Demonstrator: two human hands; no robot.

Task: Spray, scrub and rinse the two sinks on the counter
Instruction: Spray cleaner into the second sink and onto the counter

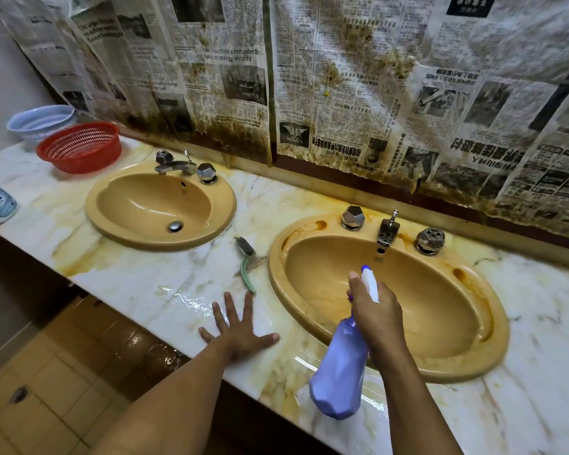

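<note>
While the right hand [376, 315] is holding the purple spray bottle [337, 372] over the right sink [440, 290], its grip is wrapping the bottle's neck. The fingers are curling at the white trigger head and the nozzle is pointing forward into the basin. The left hand [240, 333] is lying flat on the wet surface [145, 277] just left of that sink, fingers spread, its grip wide and holding nothing.

By my reading, the step in hand is spraying the right sink, which is showing brown staining round its rim. The left sink [128, 205] is looking cleaner and is sitting well apart. To do this well, the person is best sweeping the nozzle round the whole bowl. The stained rim, the soap hollows and the tap bases [387, 231] are wanting extra passes.

The scrub brush [245, 264] is lying between the two sinks, just beyond the left fingertips, so reaching it is calling for little travel. Room is lying open above both basins. The front edge of the surface is running under both forearms, with the tiled floor [46, 405] below. The bottle's base is hanging above the narrow strip between the sink's rim and that edge, so setting it down is wanting a spot further in. The surface is glistening wet, so the bracing palm may be at risk of slipping.
</note>
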